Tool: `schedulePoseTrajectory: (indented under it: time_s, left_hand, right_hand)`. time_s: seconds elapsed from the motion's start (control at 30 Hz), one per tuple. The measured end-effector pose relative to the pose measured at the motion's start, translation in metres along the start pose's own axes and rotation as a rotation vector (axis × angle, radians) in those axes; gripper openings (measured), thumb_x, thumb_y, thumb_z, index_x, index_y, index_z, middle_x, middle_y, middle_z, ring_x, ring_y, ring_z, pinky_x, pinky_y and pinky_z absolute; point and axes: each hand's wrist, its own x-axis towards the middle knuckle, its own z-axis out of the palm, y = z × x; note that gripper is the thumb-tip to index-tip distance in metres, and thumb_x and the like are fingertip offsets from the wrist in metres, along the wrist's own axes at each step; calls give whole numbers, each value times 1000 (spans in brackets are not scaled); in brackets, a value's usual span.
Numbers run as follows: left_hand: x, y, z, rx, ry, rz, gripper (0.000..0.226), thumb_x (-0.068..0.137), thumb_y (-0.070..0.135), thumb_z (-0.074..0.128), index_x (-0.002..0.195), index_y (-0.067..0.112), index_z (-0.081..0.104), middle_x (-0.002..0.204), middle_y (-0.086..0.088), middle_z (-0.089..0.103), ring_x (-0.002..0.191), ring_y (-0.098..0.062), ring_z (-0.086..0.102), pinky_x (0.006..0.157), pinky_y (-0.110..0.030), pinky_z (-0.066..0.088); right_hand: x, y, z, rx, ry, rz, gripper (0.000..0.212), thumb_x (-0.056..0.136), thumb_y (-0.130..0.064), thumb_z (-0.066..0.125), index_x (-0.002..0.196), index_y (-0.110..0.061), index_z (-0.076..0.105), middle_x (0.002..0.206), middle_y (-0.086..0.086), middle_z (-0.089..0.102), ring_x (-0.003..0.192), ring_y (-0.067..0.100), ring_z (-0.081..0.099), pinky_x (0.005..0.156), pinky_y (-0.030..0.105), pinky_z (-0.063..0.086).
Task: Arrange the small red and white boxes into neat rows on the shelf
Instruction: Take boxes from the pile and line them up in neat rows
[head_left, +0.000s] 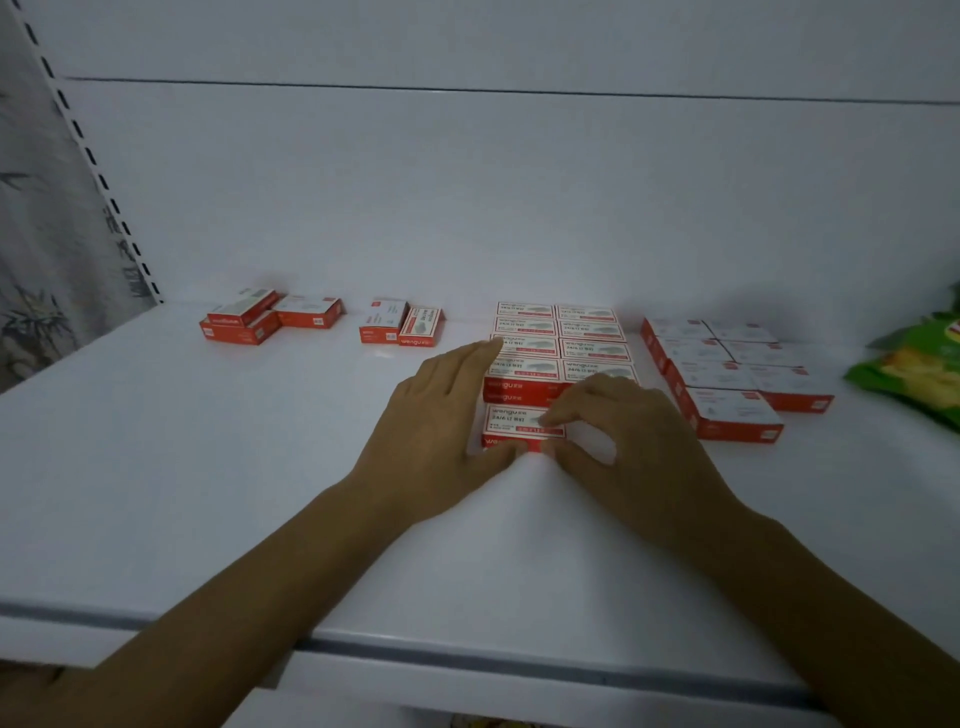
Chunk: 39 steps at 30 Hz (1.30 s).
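Note:
Small red and white boxes lie on a white shelf (156, 467). A two-column block of boxes (561, 338) stands in the middle, stacked two high at its front. One single box (511, 423) lies just in front of the block's left column. My left hand (441, 421) rests flat against the left side of this box and the block, thumb at the box's front edge. My right hand (623, 436) pinches the box's right end between forefinger and thumb. A second tidy block (727, 374) stands to the right. Loose boxes (244, 322) and another loose pair (400, 325) lie at the back left.
A green snack bag (914, 364) lies at the right edge of the shelf. The shelf's front lip (467, 660) runs across below my forearms. A slotted upright (93, 166) rises at the far left, with a patterned curtain beside it.

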Motion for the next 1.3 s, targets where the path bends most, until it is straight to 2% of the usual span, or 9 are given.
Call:
schedulePoseTrajectory:
  time_s: [0.13, 0.3, 0.5, 0.67, 0.83, 1.07, 1.17, 1.3]
  left_hand:
    - [1, 0, 0, 8, -17, -24, 83, 79, 58, 57, 146, 24, 21, 150, 6, 30, 135, -15, 30, 107, -30, 20]
    - [1, 3, -3, 1, -19, -58, 77, 84, 51, 55, 146, 25, 18, 151, 6, 28, 136, -15, 28, 108, -30, 21]
    - [2, 3, -5, -26, -89, -143, 72, 89, 49, 48, 147, 26, 13, 153, 7, 22, 138, -15, 24, 110, -34, 23]
    - [3, 5, -7, -72, -103, -158, 74, 87, 49, 51, 147, 26, 14, 153, 6, 23, 138, -16, 25, 110, -35, 24]
    - [3, 7, -9, -132, -115, -184, 79, 82, 53, 56, 146, 30, 15, 153, 8, 23, 138, -16, 26, 109, -38, 25]
    - [0, 10, -13, -180, -114, -174, 77, 83, 51, 57, 146, 29, 18, 152, 7, 26, 137, -17, 26, 109, -38, 25]
    - [-3, 11, -15, -169, -83, -141, 77, 83, 47, 59, 145, 26, 21, 150, 4, 30, 136, -19, 29, 108, -37, 26]
    - [-6, 15, -15, -122, -12, -103, 81, 83, 44, 61, 147, 20, 17, 152, -1, 27, 138, -22, 26, 110, -34, 21]
  right_hand:
    - [-2, 0, 4, 42, -35, -17, 47, 83, -46, 42, 94, -10, 70, 94, 7, 71, 84, 25, 67, 83, 35, 47]
    - [-1, -2, 2, 29, -98, 64, 43, 82, -44, 49, 108, -15, 67, 109, 4, 68, 100, 22, 63, 92, 28, 38]
    - [0, -4, 2, 23, -135, 99, 50, 80, -48, 44, 118, -19, 62, 122, -1, 61, 112, 16, 54, 96, 25, 36]
    - [1, -5, 3, 65, -103, 108, 48, 80, -45, 48, 115, -17, 63, 119, 2, 63, 110, 19, 57, 97, 30, 40]
    - [3, -1, -1, 141, 118, 201, 30, 87, -31, 58, 112, -16, 63, 114, 1, 64, 103, 14, 58, 93, 29, 45]
    - [4, -1, -2, 137, 95, 207, 23, 85, -28, 64, 105, -17, 64, 103, -2, 66, 91, 11, 60, 86, 32, 51]
    - [4, -7, -2, 157, 89, 208, 27, 85, -32, 64, 107, -17, 63, 105, -2, 66, 94, 12, 60, 86, 34, 51]
    - [3, -17, 1, 46, 34, 180, 44, 85, -37, 61, 124, -18, 52, 124, 3, 58, 111, 19, 55, 97, 40, 45]
